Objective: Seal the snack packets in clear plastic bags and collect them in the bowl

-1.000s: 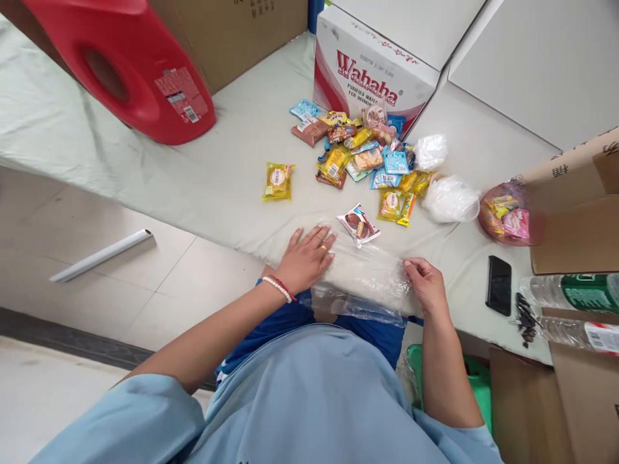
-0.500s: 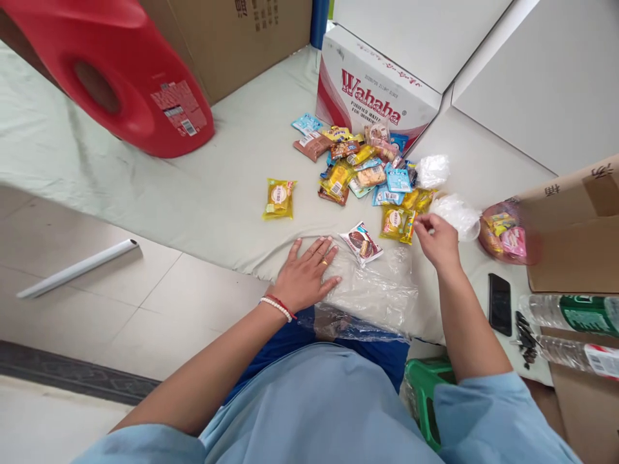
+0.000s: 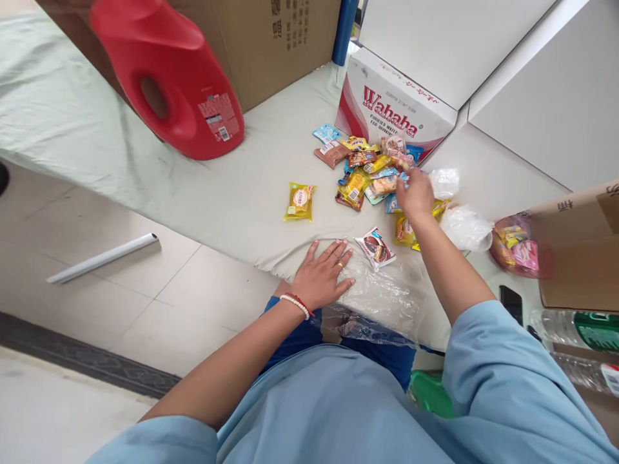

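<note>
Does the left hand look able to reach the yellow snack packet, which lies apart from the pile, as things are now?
Probably yes: the left hand lies flat with fingers spread, near the yellow snack packet, and only pale cloth shows between them.

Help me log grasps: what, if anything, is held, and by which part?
The left hand lies flat, gripping nothing. The right hand is at the snack pile; whether it holds anything, and by which part, cannot be told.
</note>
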Action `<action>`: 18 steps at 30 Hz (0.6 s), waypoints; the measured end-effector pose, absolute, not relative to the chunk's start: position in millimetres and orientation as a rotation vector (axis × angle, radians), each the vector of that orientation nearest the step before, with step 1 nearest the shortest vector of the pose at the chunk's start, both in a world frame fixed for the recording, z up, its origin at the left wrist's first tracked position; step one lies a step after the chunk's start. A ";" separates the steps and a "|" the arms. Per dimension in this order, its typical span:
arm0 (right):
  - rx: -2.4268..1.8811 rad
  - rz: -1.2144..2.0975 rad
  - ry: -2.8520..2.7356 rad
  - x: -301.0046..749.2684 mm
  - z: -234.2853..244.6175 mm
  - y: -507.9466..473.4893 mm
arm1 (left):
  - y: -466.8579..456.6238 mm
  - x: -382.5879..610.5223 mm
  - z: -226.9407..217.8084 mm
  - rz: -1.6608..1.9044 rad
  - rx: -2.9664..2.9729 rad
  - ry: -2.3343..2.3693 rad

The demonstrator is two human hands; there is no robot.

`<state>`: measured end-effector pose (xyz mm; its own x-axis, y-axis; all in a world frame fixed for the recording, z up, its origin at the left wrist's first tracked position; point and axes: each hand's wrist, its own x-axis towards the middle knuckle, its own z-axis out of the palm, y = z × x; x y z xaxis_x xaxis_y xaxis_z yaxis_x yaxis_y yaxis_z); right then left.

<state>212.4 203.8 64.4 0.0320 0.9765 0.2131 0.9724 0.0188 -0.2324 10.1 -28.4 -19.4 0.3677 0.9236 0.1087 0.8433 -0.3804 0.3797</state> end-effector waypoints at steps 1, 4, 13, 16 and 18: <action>-1.980 0.121 -2.037 197.2 63.3 200.0 | -28.3 10.1 -19.8 0.440 2.373 1.579; -2.007 0.394 -2.111 147.4 55.7 195.7 | -28.1 10.5 -20.3 0.411 2.388 1.596; -2.000 0.457 -2.516 102.9 33.8 202.8 | -29.7 10.1 -20.1 0.389 2.406 1.588; -1.738 0.629 -2.629 134.0 32.6 206.0 | -29.9 9.4 -21.6 0.403 2.408 1.586; -1.555 0.695 -2.687 154.5 32.6 208.3 | -30.1 8.9 -22.4 0.408 2.408 1.584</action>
